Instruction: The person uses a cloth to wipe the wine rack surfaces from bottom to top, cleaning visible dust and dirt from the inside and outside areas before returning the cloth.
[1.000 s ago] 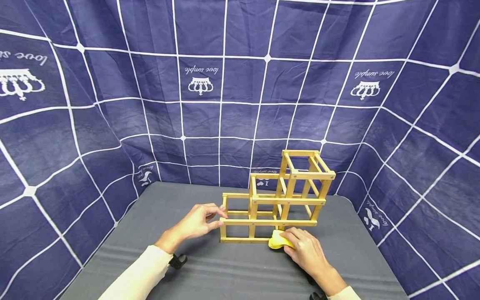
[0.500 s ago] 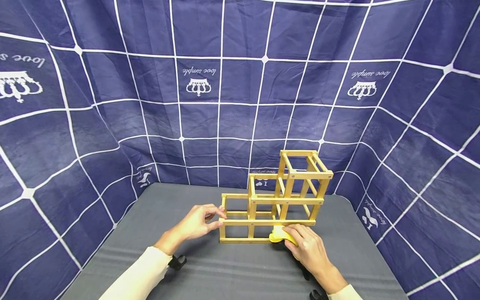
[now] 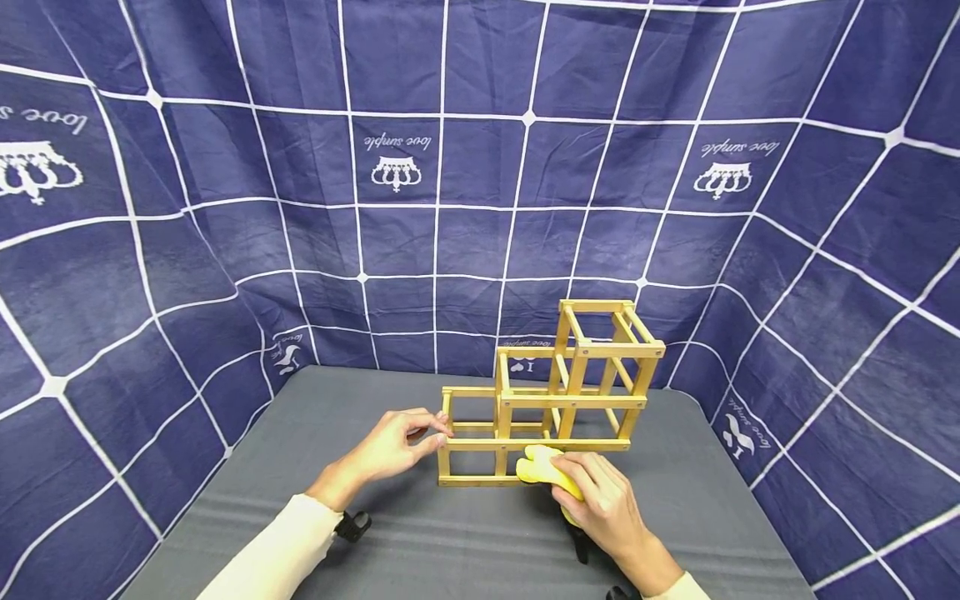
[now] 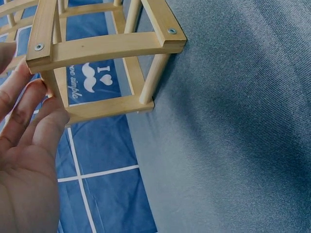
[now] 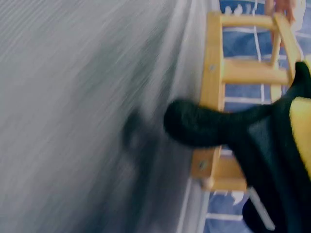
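Note:
A stepped wooden rack stands on the grey surface, rising to the right. My left hand is at its low left end. In the left wrist view, the fingers bend behind the corner post, with the thumb on the other side. Just in front of the rack, my right hand grips a soft yellow-and-black item with rounded lobes. In the right wrist view, its black side fills the right part, before the rack. Its kind is unclear, and the gripping fingers are hidden there.
A dark blue curtain with white grid lines hangs behind and along both sides. The grey cloth-covered table extends in front of the rack and to its left. Black straps sit at the wrists.
My right hand has lifted slightly and shifted left with the yellow-and-black item, exposing more of it. The left hand keeps its place on the rack, which stays put.

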Available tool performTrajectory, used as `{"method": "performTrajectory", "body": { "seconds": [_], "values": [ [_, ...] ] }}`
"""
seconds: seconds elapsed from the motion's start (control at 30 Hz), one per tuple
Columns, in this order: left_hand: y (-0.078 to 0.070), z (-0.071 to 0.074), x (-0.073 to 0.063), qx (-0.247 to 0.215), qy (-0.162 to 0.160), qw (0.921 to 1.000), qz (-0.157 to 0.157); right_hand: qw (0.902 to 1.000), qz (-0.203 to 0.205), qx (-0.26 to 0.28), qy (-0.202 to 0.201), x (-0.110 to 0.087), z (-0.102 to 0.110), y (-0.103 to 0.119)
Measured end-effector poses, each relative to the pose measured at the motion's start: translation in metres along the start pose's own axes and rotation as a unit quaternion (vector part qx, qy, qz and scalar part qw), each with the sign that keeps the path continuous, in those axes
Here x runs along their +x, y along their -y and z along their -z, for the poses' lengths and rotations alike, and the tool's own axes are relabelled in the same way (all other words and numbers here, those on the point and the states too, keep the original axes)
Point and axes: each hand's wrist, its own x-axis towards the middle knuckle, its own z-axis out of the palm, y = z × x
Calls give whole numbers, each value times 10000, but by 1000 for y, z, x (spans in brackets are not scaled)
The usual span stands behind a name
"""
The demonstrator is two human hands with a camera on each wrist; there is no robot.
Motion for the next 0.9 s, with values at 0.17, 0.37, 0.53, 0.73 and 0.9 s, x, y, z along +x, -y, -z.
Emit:
{"method": "performTrajectory", "body": {
  "seconds": [0.17, 0.37, 0.53, 0.73, 0.9],
  "values": [
    [0, 1, -1, 170, -118, 9998, 32, 9991, -258, -129, 319, 15, -22, 13],
    [0, 0, -3, 440, -97, 9990, -63, 9983, -202, -18, 552, 29, -59, 39],
    [-1, 0, -2, 485, -70, 9988, -80, 9983, -124, 43, 566, 45, -90, 59],
    [-3, 1, -1, 479, -47, 9988, -126, 9982, -144, 50, 576, 59, -109, 73],
    [-2, 4, -1, 532, -92, 9983, -208, 9981, -239, 29, 574, 61, -109, 71]
  ]
}}
